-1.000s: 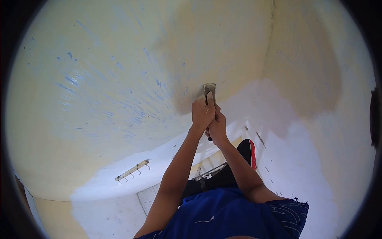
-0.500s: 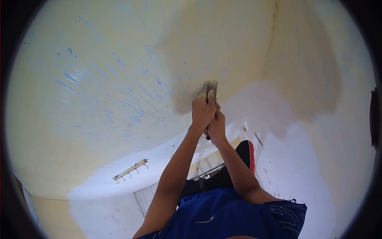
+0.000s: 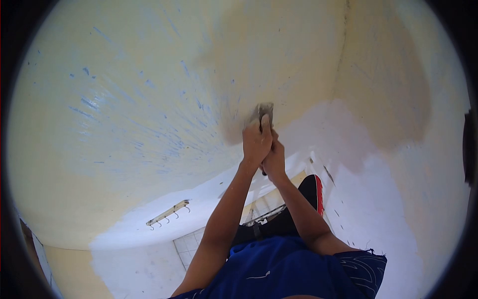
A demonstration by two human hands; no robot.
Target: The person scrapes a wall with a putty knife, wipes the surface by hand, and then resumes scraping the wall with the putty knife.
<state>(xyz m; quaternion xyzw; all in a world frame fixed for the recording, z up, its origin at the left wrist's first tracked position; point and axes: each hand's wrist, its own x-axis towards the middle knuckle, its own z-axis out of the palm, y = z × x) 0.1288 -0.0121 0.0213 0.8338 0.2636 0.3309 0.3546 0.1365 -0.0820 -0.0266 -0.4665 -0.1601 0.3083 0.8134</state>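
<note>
A scraper [image 3: 266,107] with a flat, whitish-smeared blade rests at the wall in the middle of the view. My left hand [image 3: 257,143] is closed round its dark handle, with the thumb stretched up toward the blade. Just below and to the right, my right hand [image 3: 275,158] also wraps the handle, whose dark end pokes out underneath. Around the blade the wall [image 3: 294,65] is yellowish, with a darker brownish patch. Blue streaks [image 3: 172,134] fan out over the wall to the left. My palms and most of the handle are hidden.
A hook rail [image 3: 168,213] with several hooks is fixed to the white lower wall at left. My leg and a dark shoe with a red edge [image 3: 319,197] show below my right hand. A dark object [image 3: 468,148] sits at the right edge. Tiles [image 3: 189,245] lie lower down.
Both hands and the scraper have shifted very slightly right and down in view, and the whole view has moved a little too. The grip on the handle looks the same.
</note>
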